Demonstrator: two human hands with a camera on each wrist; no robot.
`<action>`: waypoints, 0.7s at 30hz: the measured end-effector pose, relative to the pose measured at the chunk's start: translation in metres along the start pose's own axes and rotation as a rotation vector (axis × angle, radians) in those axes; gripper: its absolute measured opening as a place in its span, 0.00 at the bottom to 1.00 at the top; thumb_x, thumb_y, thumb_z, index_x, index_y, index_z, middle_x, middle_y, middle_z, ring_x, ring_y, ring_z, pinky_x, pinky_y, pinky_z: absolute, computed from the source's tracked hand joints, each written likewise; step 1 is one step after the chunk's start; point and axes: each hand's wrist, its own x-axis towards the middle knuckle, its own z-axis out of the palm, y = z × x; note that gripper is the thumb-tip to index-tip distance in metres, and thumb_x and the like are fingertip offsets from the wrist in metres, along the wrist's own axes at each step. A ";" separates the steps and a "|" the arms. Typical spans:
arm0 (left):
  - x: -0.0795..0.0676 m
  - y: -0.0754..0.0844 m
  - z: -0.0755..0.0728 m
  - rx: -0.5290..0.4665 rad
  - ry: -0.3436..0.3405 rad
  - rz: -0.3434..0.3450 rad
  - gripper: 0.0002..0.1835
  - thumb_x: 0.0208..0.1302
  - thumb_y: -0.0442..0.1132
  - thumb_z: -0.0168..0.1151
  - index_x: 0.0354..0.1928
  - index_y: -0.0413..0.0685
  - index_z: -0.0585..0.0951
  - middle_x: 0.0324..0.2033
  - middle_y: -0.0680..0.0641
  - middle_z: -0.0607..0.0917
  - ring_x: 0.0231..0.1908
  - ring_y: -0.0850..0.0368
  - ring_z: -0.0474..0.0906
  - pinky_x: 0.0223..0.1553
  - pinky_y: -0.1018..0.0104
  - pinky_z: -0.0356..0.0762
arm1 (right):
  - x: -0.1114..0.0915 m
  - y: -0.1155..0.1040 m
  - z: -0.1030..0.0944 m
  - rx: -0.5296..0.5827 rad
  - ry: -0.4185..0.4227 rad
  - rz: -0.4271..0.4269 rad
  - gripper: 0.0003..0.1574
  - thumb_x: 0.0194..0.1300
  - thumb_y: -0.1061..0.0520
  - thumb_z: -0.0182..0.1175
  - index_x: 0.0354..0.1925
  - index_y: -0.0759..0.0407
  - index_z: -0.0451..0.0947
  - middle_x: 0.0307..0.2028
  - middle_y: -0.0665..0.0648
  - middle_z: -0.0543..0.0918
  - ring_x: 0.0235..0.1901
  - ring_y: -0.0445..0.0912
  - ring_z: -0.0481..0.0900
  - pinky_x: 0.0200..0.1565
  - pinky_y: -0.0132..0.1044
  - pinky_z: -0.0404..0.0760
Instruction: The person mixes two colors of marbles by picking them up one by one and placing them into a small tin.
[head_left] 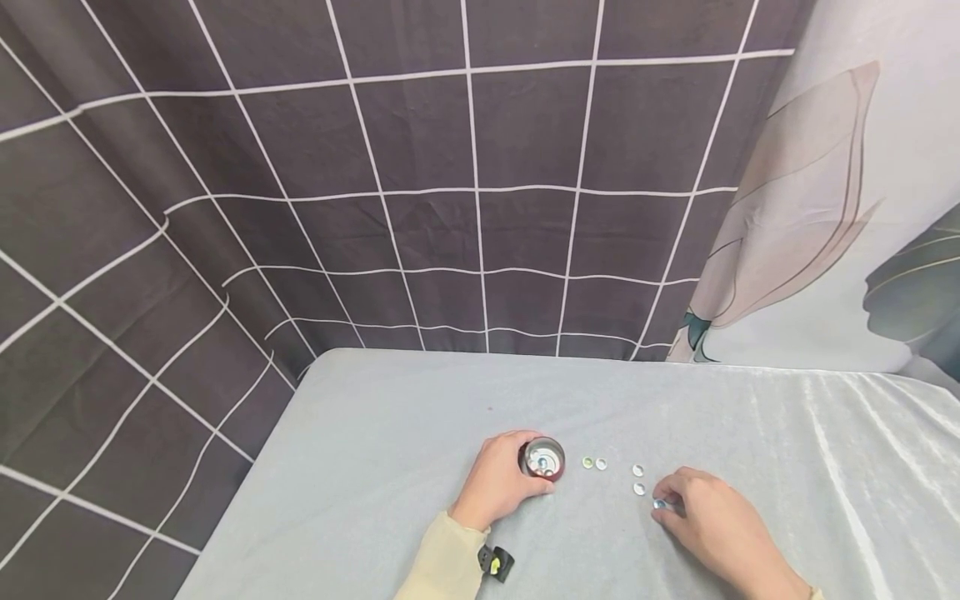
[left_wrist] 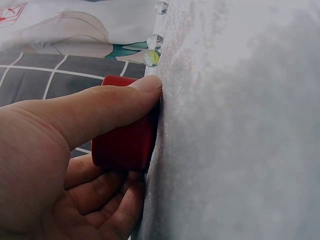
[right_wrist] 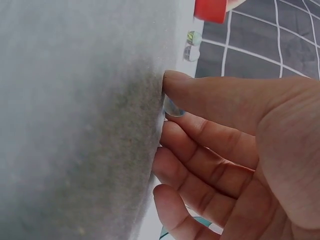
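A: Hazards, largest first?
B: Desk cloth [head_left: 360,433] might ruck if dragged, setting loose beads rolling. Left grip [head_left: 498,477] curls round the red cup [left_wrist: 127,145], upright on the cloth; a knock could spill the beads inside [head_left: 543,462]. Right grip [head_left: 712,518] pinches a blue bead [head_left: 659,503] at cloth level; uneven pressure may squirt it away.
A: Materials?
B: Cloth: pale, creased, velvety sheen. Cup: smooth, rounded edges, round mouth. Beads: glassy, round; green-flecked one [head_left: 588,462] and clear one [head_left: 602,463] beside the cup, two clear [head_left: 639,480] nearer the right grip.
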 end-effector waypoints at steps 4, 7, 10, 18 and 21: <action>0.000 -0.001 0.000 -0.005 0.003 0.005 0.29 0.42 0.39 0.83 0.52 0.50 0.85 0.46 0.54 0.88 0.50 0.57 0.82 0.57 0.62 0.77 | -0.001 -0.001 -0.001 0.003 0.008 0.002 0.12 0.46 0.56 0.78 0.28 0.49 0.82 0.27 0.42 0.79 0.29 0.40 0.77 0.34 0.44 0.80; 0.000 -0.001 0.000 -0.005 0.003 0.007 0.29 0.42 0.39 0.83 0.52 0.50 0.85 0.46 0.54 0.87 0.50 0.58 0.82 0.56 0.63 0.78 | 0.000 -0.001 -0.001 0.008 0.012 0.008 0.12 0.47 0.56 0.77 0.28 0.49 0.82 0.27 0.42 0.79 0.29 0.40 0.77 0.34 0.44 0.80; 0.000 -0.001 0.000 -0.002 0.003 0.009 0.29 0.42 0.40 0.83 0.52 0.50 0.85 0.46 0.54 0.87 0.50 0.58 0.82 0.56 0.63 0.78 | -0.001 -0.002 -0.002 0.006 0.016 0.012 0.12 0.47 0.56 0.77 0.28 0.49 0.82 0.27 0.42 0.79 0.30 0.41 0.78 0.34 0.45 0.80; 0.000 0.000 -0.001 0.008 0.006 0.011 0.29 0.42 0.40 0.83 0.51 0.49 0.85 0.45 0.54 0.88 0.49 0.58 0.82 0.56 0.63 0.78 | 0.000 -0.002 -0.004 0.003 0.030 0.004 0.13 0.47 0.57 0.78 0.28 0.49 0.81 0.28 0.43 0.79 0.30 0.42 0.78 0.35 0.46 0.81; 0.000 0.000 -0.001 0.011 0.007 0.015 0.29 0.42 0.40 0.83 0.51 0.49 0.85 0.45 0.54 0.88 0.49 0.58 0.82 0.56 0.63 0.78 | 0.000 -0.002 -0.003 0.002 0.038 -0.006 0.13 0.47 0.56 0.78 0.28 0.48 0.81 0.28 0.42 0.79 0.31 0.41 0.78 0.35 0.46 0.80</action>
